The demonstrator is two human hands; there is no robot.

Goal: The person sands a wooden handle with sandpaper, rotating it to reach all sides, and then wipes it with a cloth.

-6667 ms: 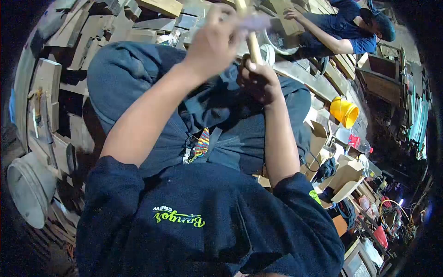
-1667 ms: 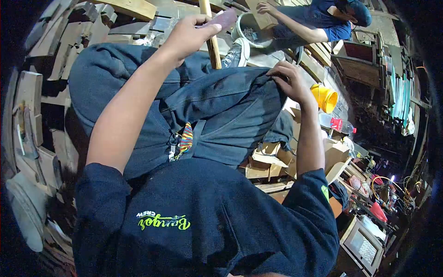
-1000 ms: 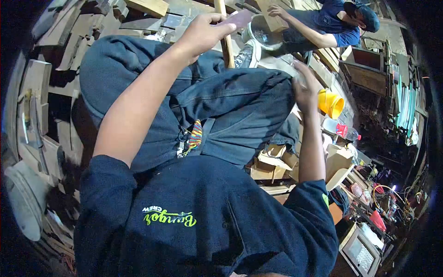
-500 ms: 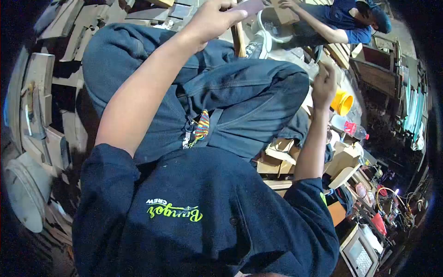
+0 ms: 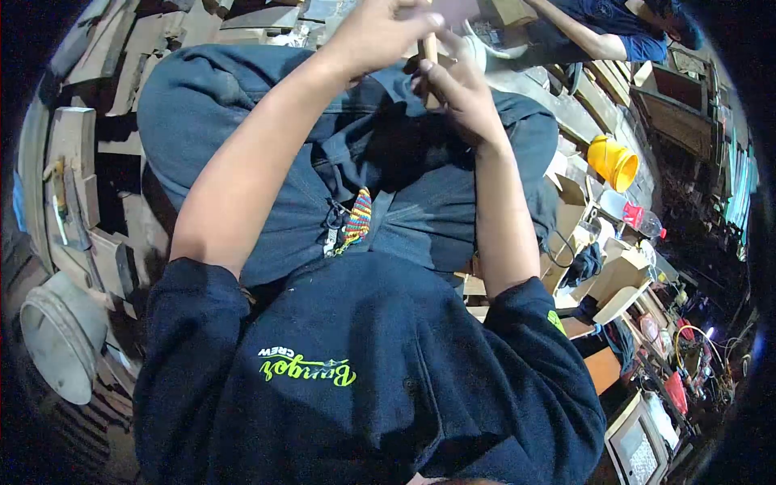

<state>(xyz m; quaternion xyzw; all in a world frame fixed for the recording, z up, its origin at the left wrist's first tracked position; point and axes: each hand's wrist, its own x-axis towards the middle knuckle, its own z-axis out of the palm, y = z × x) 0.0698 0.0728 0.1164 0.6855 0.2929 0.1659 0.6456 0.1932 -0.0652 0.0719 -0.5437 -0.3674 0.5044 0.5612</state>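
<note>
My left hand (image 5: 380, 36) is at the top of the view, its fingers closed on a flat purplish-brown sheet (image 5: 454, 11) that looks like sandpaper. The sheet is blurred and partly cut off by the top edge. My right hand (image 5: 467, 97) is closed round a narrow wooden piece (image 5: 429, 50), thumb along its side. That piece points away from me, over my crossed legs, close beside the fingers of my left hand. Its far end is hidden behind the left fingers and the sheet.
Another person (image 5: 598, 32) sits opposite at upper right, an arm stretched towards a wooden block (image 5: 513, 11). To my right are a yellow bucket (image 5: 613, 162), a plastic bottle (image 5: 644, 221) and cut boards. Wood pieces (image 5: 73, 141) and a whitish bucket (image 5: 56, 335) lie on the left.
My right hand has swung inward from beside my right knee and taken hold of the wooden piece. My left hand, still with the sheet, has shifted slightly. The other person's arm has moved up in view.
</note>
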